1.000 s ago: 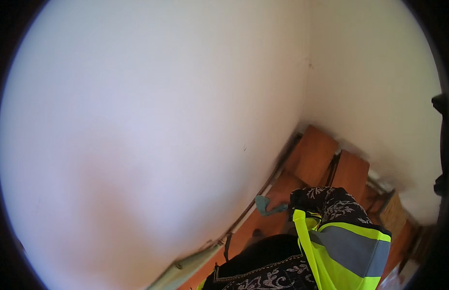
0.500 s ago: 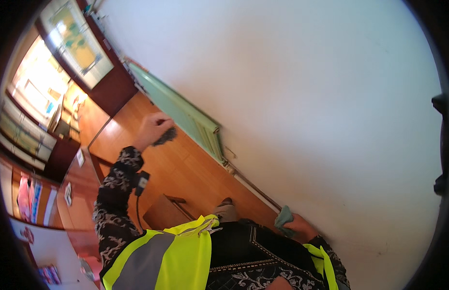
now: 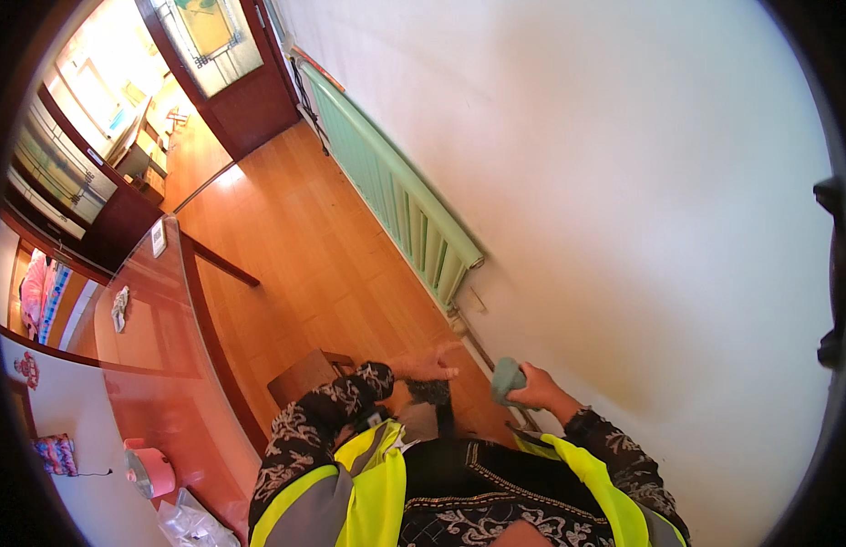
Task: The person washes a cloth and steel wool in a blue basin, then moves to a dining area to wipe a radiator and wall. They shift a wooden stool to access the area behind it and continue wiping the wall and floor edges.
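In front of my body, low in the view, my left hand is slightly blurred, with a dark, speckled cloth-like piece hanging under its fingers. Motion and the angle hide the exact grip. To its right, my right hand is closed around a folded grey-green cloth. That cloth is held up near the white wall, above the pipe along its foot. The two hands are apart, with the cloths not touching each other.
A pale green radiator runs along the white wall. At left stands a glass-topped reddish table bearing a pink pot and a plastic bag. A brown stool stands close by. Glazed doors open beyond.
My left hand has come down and right, toward my body, with the dark piece. My right hand has risen a little with the grey-green cloth. The view has shifted, showing more table.
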`<move>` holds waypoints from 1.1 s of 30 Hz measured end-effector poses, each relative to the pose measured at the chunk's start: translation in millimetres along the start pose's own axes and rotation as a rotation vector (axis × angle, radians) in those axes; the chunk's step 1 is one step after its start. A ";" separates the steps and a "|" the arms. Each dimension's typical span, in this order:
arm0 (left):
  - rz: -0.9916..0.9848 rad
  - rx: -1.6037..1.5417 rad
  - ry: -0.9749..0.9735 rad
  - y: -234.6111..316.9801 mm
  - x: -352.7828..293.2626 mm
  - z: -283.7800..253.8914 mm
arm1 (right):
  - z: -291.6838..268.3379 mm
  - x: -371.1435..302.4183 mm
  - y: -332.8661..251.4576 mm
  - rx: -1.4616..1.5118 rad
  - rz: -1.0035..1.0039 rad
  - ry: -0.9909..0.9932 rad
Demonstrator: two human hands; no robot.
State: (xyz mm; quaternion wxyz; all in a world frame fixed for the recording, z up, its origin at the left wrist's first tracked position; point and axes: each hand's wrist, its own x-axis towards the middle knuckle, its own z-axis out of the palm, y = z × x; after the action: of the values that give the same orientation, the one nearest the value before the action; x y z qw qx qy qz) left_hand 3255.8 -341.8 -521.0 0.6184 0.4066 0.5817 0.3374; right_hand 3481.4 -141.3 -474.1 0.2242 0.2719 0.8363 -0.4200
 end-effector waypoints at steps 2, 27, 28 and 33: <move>0.069 -0.106 0.108 -0.3 1.2 13.6 | 3.0 23.6 -21.1 0.036 0.013 0.029; 0.262 -0.969 0.828 -71.0 15.0 121.8 | 121.3 90.8 14.7 1.384 0.117 -0.655; 0.209 -1.063 0.801 -77.4 12.8 122.3 | 128.7 95.4 16.7 1.377 0.121 -0.702; 0.120 -0.693 0.916 -97.4 2.7 120.8 | 163.3 116.7 19.2 1.671 0.260 -0.656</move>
State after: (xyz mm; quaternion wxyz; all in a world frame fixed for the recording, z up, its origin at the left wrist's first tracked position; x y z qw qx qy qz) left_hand 3370.6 -395.7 -610.2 0.3805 0.0251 0.6216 0.6843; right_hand 3430.0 -235.3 -644.9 0.2266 0.3051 0.1159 -0.9177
